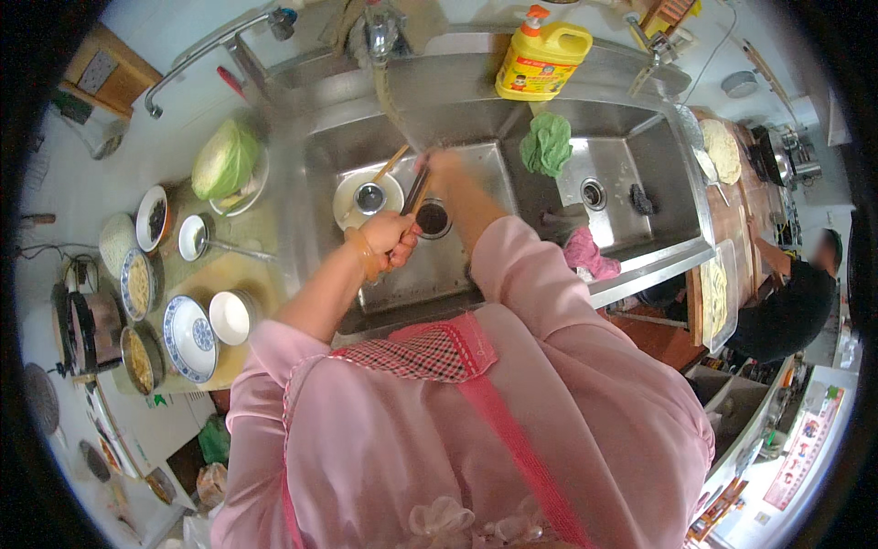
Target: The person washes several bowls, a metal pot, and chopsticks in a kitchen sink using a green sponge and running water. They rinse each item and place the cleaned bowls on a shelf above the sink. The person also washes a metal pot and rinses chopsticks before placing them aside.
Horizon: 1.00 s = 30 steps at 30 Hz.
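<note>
Over the left basin of the steel double sink (480,264), my left hand (394,240) grips a bundle of chopsticks (416,195), dark and light brown. My right hand (442,171) is blurred and closed around the bundle's far end. Just beyond it hangs the lower end of a hose (387,96) from the tap (378,34). Under the hands, a pale bowl (346,195) lies in the basin with a small round metal vessel (370,197) in it. A light wooden stick (392,163) leans out of that bowl. Beside it is the dark drain (433,218).
A green cloth (547,144) and a pink cloth (591,254) lie on the sink. Behind stands a yellow detergent bottle (542,62). Left are a cabbage (226,159), several bowls, including a blue-patterned one (192,337), and a ladle (236,248). A person (782,302) stands at right.
</note>
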Motion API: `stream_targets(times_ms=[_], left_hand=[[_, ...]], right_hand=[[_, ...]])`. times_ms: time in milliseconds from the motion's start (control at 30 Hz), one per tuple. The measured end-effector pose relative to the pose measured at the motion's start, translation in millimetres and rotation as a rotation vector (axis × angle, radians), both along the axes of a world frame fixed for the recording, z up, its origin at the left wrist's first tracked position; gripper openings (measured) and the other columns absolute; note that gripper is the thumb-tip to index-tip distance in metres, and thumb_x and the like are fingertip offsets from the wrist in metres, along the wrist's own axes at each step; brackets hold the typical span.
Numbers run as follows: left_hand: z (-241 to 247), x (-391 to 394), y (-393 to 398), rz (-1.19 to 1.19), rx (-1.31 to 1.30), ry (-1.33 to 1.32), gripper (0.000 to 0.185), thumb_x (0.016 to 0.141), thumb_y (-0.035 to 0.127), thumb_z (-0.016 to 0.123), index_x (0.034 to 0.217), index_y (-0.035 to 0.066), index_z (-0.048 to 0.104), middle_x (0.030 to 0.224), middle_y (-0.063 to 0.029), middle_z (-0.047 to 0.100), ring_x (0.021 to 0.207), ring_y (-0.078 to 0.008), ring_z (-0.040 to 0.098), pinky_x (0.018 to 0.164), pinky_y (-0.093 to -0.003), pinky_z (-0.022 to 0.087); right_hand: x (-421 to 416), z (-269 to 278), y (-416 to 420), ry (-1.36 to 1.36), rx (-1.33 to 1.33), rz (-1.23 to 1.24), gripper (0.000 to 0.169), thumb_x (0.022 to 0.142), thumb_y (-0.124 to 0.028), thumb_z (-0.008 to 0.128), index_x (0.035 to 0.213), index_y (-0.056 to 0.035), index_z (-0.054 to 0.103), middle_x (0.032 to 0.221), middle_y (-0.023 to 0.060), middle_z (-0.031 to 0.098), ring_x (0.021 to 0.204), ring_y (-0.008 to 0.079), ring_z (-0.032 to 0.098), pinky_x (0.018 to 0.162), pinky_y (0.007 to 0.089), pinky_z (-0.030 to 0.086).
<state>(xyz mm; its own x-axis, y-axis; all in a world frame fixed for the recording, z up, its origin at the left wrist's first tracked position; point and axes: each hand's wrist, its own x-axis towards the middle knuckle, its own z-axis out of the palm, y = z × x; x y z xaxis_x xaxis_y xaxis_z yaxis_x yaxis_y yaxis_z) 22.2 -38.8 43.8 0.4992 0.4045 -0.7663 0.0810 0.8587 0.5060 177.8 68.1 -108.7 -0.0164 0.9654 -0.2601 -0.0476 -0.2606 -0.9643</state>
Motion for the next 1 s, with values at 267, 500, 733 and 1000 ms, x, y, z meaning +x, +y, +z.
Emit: stream_targets(times_ms=[267,500,733,1000], left_hand=[[-54,-17,3,-0.127,0.428,-0.008,0.009,0.079,0.017,0.046,0.076,0.01,0.052,0.064,-0.0012,0.049,0.052,-0.0123,0.046,0.045,-0.0259,0.037],[-82,-23,10,-0.615,1.571,0.436,0.015,0.075,0.014,0.05,0.088,0.008,0.056,0.078,-0.004,0.055,0.07,-0.0161,0.053,0.058,-0.0283,0.042],[-51,-30,-5,-0.242,0.809,0.037,0.018,0.078,0.019,0.052,0.091,0.007,0.056,0.077,0.0004,0.055,0.066,-0.0107,0.052,0.054,-0.0253,0.043],[-61,-28,30,-0.397,1.151,0.277,0.024,0.082,0.018,0.048,0.102,0.005,0.05,0.083,-0.003,0.056,0.074,-0.0112,0.054,0.062,-0.0221,0.045]], right_hand=[[-21,5,6,0.458,-0.343,-0.283,0.018,0.076,-0.004,0.044,0.059,-0.0023,0.05,0.056,0.0135,0.049,0.051,0.0228,0.05,0.043,0.0367,0.04],[-35,44,-18,0.561,-0.588,-0.29,0.013,0.081,-0.01,0.042,0.079,-0.0059,0.054,0.058,0.0087,0.047,0.051,0.0188,0.046,0.045,0.0317,0.038],[42,8,35,0.873,-0.244,-0.492,0.01,0.077,-0.001,0.038,0.076,0.0013,0.048,0.062,0.0102,0.046,0.051,0.0227,0.046,0.05,0.0335,0.04],[-4,70,1,0.634,-0.363,-0.399,0.009,0.082,-0.007,0.043,0.079,0.0016,0.045,0.067,0.014,0.047,0.062,0.0255,0.049,0.058,0.0375,0.042]])
